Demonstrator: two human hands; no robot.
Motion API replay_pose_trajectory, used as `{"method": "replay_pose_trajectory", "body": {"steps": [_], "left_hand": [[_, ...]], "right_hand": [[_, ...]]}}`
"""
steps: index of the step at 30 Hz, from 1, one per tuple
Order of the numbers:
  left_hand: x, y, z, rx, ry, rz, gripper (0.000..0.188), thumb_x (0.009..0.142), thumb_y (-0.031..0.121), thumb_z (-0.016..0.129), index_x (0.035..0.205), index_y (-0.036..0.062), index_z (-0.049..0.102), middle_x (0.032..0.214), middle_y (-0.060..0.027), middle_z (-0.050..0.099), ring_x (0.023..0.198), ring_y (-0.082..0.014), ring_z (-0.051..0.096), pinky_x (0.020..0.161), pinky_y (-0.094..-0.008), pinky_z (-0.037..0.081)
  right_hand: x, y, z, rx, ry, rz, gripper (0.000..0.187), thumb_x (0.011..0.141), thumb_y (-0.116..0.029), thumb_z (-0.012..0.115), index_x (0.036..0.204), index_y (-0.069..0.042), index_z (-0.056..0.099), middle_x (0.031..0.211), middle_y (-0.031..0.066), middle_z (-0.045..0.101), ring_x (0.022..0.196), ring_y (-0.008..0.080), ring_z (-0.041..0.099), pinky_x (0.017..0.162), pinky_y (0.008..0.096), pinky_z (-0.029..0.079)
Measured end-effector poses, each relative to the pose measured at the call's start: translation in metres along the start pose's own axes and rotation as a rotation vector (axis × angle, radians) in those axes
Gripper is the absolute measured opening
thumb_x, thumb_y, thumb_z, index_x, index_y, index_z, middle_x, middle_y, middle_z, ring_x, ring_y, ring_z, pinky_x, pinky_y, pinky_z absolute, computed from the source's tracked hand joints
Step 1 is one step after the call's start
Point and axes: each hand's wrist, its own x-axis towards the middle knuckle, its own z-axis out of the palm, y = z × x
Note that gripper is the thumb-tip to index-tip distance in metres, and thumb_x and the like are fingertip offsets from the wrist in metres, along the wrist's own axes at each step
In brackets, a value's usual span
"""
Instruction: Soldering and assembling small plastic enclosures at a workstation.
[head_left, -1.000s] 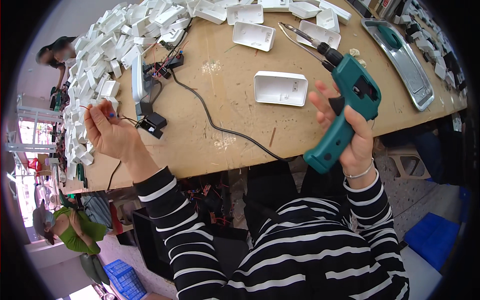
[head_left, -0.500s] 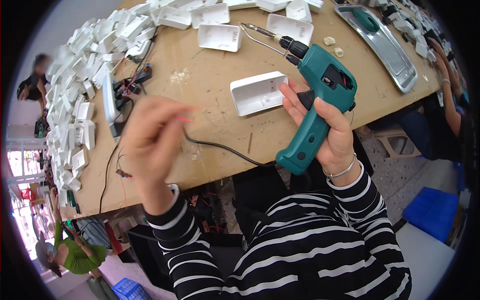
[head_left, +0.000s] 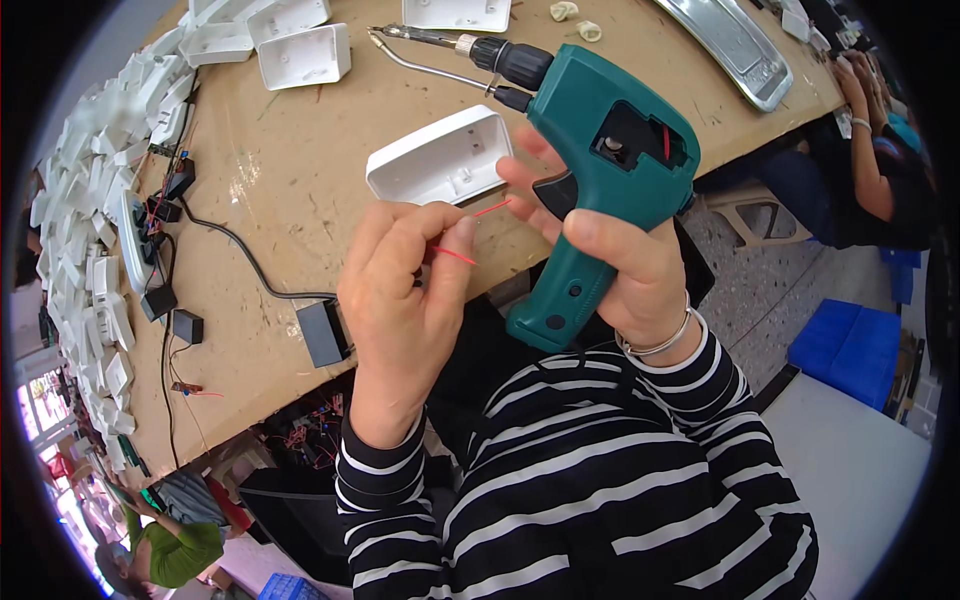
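Brown work surface (head_left: 275, 170) is carrying a heap of white plastic boxes (head_left: 90, 260) along its left side (quite a jumble). Near the gun's handle, the left hand (head_left: 400, 275) is pinching thin red insulated wire (head_left: 455, 256) in a narrow grip; whether two visible ends are belonging to one piece, I cannot tell. The right hand (head_left: 635, 275) is holding a teal pistol-shaped plastic soldering gun (head_left: 590, 185), its metal tip (head_left: 390, 34) pointing leftward, well apart from the wire. One open white rectangular plastic case (head_left: 440, 155) is lying just beyond the hands. Progress is looking slight: both ends are hanging loose, apparently unjoined, and no wiring is showing inside that case.
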Motion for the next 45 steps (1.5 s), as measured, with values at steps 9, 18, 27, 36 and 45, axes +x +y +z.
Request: {"method": "replay_pose_trajectory", "body": {"steps": [9,18,27,36,45], "left_hand": [[0.005,0.0,-0.007,-0.007,-0.152,0.125,0.012,0.079,-0.003,0.07,0.089,0.0021,0.066,0.079,-0.0076,0.058,0.067,-0.0187,0.057,0.057,-0.0279,0.044],[0.003,-0.003,-0.001,-0.039,-0.121,0.127,0.015,0.076,-0.005,0.071,0.089,0.0028,0.068,0.076,-0.0055,0.057,0.059,-0.0134,0.051,0.052,-0.0247,0.04],[-0.001,-0.004,-0.001,-0.057,-0.13,0.148,0.017,0.075,-0.005,0.074,0.088,0.0026,0.067,0.076,-0.0062,0.057,0.06,-0.013,0.052,0.051,-0.0246,0.04],[-0.003,-0.003,-0.003,-0.114,-0.138,0.134,0.017,0.074,-0.005,0.074,0.087,0.0026,0.066,0.076,-0.0063,0.058,0.061,-0.0143,0.053,0.051,-0.0249,0.04],[-0.002,-0.002,-0.005,-0.142,-0.185,0.135,0.018,0.074,-0.005,0.075,0.088,0.0024,0.067,0.076,-0.0061,0.057,0.062,-0.0151,0.053,0.053,-0.0253,0.041]], "right_hand": [[-0.009,0.003,0.0,-0.185,0.076,0.0,0.054,0.08,0.004,0.061,0.132,0.003,0.047,0.124,0.0181,0.059,0.099,0.0239,0.066,0.088,0.0362,0.055],[-0.009,0.004,0.001,-0.232,0.108,-0.004,0.051,0.08,0.006,0.061,0.129,0.004,0.049,0.119,0.018,0.061,0.096,0.0212,0.067,0.087,0.0327,0.055],[-0.009,0.005,-0.001,-0.479,0.058,-0.045,0.052,0.08,0.006,0.063,0.13,0.001,0.05,0.123,0.0141,0.059,0.091,0.0147,0.064,0.081,0.0279,0.054],[-0.012,0.012,-0.001,-0.573,0.028,-0.206,0.052,0.08,0.01,0.063,0.129,0.002,0.048,0.124,0.0157,0.057,0.088,0.0131,0.063,0.079,0.0263,0.054],[-0.014,0.013,0.0,-0.588,0.018,-0.258,0.051,0.08,0.009,0.063,0.128,0.003,0.048,0.124,0.0167,0.058,0.087,0.0134,0.063,0.076,0.0255,0.054]]}}
